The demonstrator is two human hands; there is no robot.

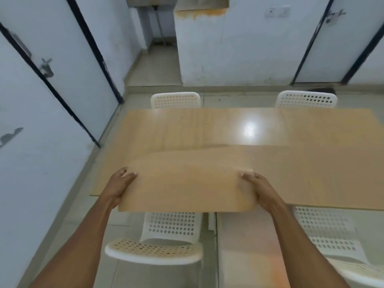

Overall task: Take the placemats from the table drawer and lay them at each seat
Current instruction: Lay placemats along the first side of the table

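Head view: we hold one placemat (185, 183) with both hands. Tan, wood-look, nearly the same tone as the table (270, 163). Left hand (119, 187) grips its left short edge, thumb on top, other fingers under and hidden. Right hand (258, 189) grips the right short edge the same way, fingers (244, 176) curled over the top near the far corner.

Mat sits at centre frame, long axis left-right. Its far half is over the table's near-left part; its near edge overhangs the table edge, above the chair (166, 242) at 6 o'clock. Slight bow across the mat. Can't tell whether the far edge touches the tabletop; motion blur.

Rest of the table is bare wood with a light glare at 1 o'clock. Second near chair (332, 235) at 4 o'clock, partly under the table. Two far chairs: one (176, 100) at 12 o'clock, one (306, 99) at 2 o'clock, backs showing past the far edge.

Drawer not visible from here.
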